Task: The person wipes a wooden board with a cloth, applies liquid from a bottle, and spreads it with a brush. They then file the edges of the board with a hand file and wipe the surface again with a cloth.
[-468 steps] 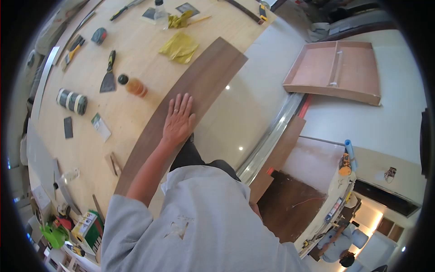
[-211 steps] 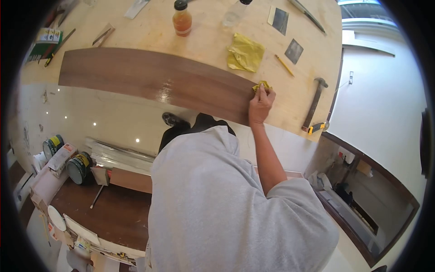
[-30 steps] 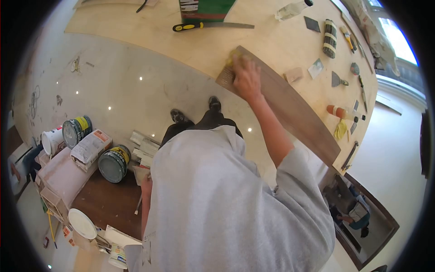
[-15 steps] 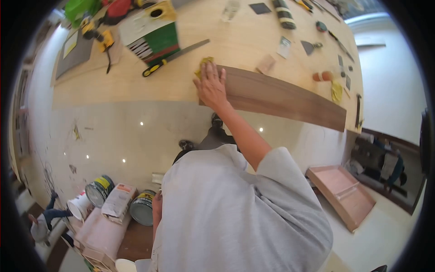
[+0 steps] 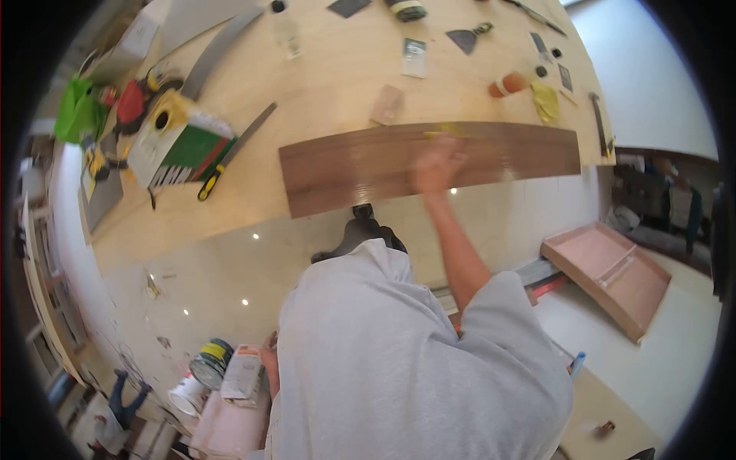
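A long brown wooden board [image 5: 345,172] lies along the table's near edge. My right hand [image 5: 438,162] is over its middle, blurred by motion. A crumpled yellow cloth [image 5: 443,132] shows at the fingertips, pressed against the board near its far edge. My left hand [image 5: 270,357] hangs low at my side, partly covered by my grey shirt, and its fingers are mostly hidden. Just beyond the board lies a small pinkish block [image 5: 387,104].
On the left of the table are a handsaw [image 5: 238,149], a green and white can [image 5: 180,146] and a power drill [image 5: 97,162]. A putty knife [image 5: 464,38], an orange roll [image 5: 507,84] and another yellow cloth [image 5: 545,102] lie to the right. A shallow wooden tray [image 5: 606,272] sits lower right.
My right hand has swept the yellow cloth rightward from the board's left end to its middle. The camera view has shifted and turned. My left hand stays low at my side.
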The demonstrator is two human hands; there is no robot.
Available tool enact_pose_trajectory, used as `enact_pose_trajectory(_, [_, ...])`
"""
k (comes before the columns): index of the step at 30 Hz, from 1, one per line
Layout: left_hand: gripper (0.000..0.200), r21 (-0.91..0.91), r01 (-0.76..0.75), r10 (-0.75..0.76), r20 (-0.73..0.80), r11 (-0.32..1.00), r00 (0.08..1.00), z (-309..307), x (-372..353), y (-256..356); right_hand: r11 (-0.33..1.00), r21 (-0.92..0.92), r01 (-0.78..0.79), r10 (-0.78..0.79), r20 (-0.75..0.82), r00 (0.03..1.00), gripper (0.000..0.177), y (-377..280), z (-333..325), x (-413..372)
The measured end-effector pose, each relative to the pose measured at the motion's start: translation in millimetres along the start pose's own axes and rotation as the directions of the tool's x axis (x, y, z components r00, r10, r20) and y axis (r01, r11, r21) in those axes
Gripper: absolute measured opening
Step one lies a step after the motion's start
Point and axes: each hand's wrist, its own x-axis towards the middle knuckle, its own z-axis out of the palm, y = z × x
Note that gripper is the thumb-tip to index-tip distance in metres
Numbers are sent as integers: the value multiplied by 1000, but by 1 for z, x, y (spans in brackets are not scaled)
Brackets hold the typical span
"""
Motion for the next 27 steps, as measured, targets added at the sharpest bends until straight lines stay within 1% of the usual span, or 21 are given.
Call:
enact_pose_trajectory(1, [42, -5, -12, 12, 2, 1000, 1000, -8, 22, 30, 952, 286, 112, -47, -225, 973, 61, -43, -4, -12])
enact_pose_trajectory(2, [42, -43, 118, -117, 15, 992, 993, -14, 35, 103, 918, 293, 268, -254, -84, 963, 64, -75, -15, -26])
enact_pose_trajectory(3, [42, -78, 246, -244, 28, 966, 969, -19, 46, 198, 735, 568, 370, -295, -224, 929, 72, -105, -33, -40])
enact_pose_trajectory(4, [43, -60, 218, -217, 23, 974, 976, -22, 64, 232, 659, 548, 514, -453, -256, 854, 73, -124, -40, -55])
enact_pose_trajectory(5, [44, -42, 190, -189, 18, 981, 982, -25, 83, 267, 559, 523, 643, -597, -284, 750, 75, -128, -43, -59])
enact_pose_trajectory(8, [46, 70, 15, -11, -52, 997, 999, -17, 124, 331, 529, 546, 650, -627, -265, 733, 68, -67, -35, -46])
enact_pose_trajectory(10, [46, 129, -46, 50, -32, 991, 998, -13, 134, 359, 711, 487, 507, -476, -197, 857, 62, 15, -20, -14])
enact_pose_trajectory(11, [47, 156, -73, 78, -22, 985, 997, -7, 136, 372, 843, 373, 387, -351, -164, 922, 56, 62, -10, 6])
enact_pose_trajectory(12, [47, 157, -84, 81, 27, 984, 996, 2, 133, 390, 948, 182, 262, -220, -219, 950, 55, 107, 15, 27])
enact_pose_trajectory(13, [47, 159, -94, 83, 74, 983, 994, 14, 127, 410, 979, 190, 78, -24, -274, 961, 53, 145, 15, 48])
enact_pose_trajectory(14, [47, 163, -105, 86, 118, 981, 989, 25, 124, 427, 966, 238, -97, 162, -271, 949, 54, 182, 34, 69])
enact_pose_trajectory(15, [47, 196, -147, 121, 138, 970, 983, 34, 123, 438, 921, 283, -269, 344, -259, 903, 54, 205, 48, 81])
enact_pose_trajectory(17, [47, 250, -249, 199, 208, 936, 958, 61, 126, 462, 965, 108, -238, 250, -116, 961, 53, 190, 45, 78])
enact_pose_trajectory(18, [47, 227, -256, 197, 253, 940, 947, 77, 123, 487, 975, 14, -224, 224, -37, 974, 52, 178, 38, 78])
enact_pose_trajectory(20, [48, 312, -507, 397, 355, 803, 846, 106, 138, 508, 986, 156, -62, 65, -13, 998, 56, 104, 1, 51])
enact_pose_trajectory(21, [49, 348, -612, 478, 399, 710, 783, 115, 143, 517, 963, 222, 152, -151, -19, 988, 62, 68, 18, 21])
enact_pose_trajectory(22, [51, 352, -683, 517, 460, 640, 722, 126, 141, 541, 848, 471, 243, -210, -123, 970, 66, 37, -2, -1])
enact_pose_trajectory(23, [53, 387, -688, 512, 469, 614, 720, 130, 145, 543, 729, 607, 317, -259, -185, 948, 66, 30, -11, -22])
enact_pose_trajectory(24, [55, 414, -694, 511, 475, 588, 716, 136, 152, 543, 587, 710, 391, -297, -260, 919, 65, 33, -14, -27])
enact_pose_trajectory(25, [57, 440, -700, 516, 475, 562, 713, 143, 158, 542, 668, 655, 354, -259, -242, 935, 63, 51, -6, -16])
enact_pose_trajectory(27, [64, 494, -721, 523, 497, 486, 692, 143, 159, 538, 801, 542, 255, -163, -212, 964, 60, 111, 16, 9])
